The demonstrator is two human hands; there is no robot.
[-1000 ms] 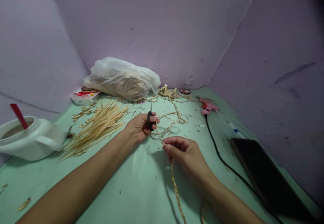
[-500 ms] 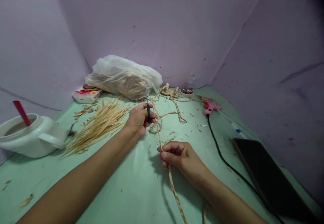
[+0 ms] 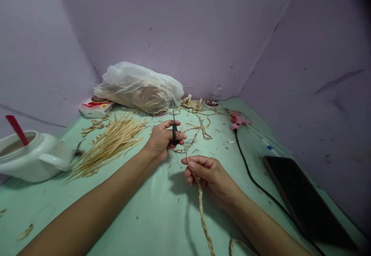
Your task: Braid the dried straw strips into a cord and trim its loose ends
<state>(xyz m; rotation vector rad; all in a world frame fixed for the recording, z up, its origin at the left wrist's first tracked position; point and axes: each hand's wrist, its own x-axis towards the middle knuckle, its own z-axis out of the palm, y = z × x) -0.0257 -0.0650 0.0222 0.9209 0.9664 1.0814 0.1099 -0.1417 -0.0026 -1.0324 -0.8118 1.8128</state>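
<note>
My left hand (image 3: 160, 140) is closed around black-handled scissors (image 3: 174, 132), their thin blades pointing up and away. Its fingertips also meet a thin braided rope (image 3: 202, 211) of straw-coloured fibre. A short way nearer to me, my right hand (image 3: 210, 175) pinches the same rope between thumb and fingers. From there the rope runs down past the bottom edge of the view. Beyond my hands, more of it lies in loose loops (image 3: 199, 126) on the pale green table (image 3: 139, 225).
Flat dry fibre strips (image 3: 116, 140) lie left, beside a white pot (image 3: 52, 157) with a red handle sticking out. A plastic bag (image 3: 139, 88) and small box (image 3: 97, 108) stand behind. At right are a pink glue gun (image 3: 240, 121), its black cord, and a dark tablet (image 3: 307, 198).
My left hand has shifted slightly right, and the scissors' blades show more clearly. The rope loops beyond my hands have changed shape. The view has shifted a little.
</note>
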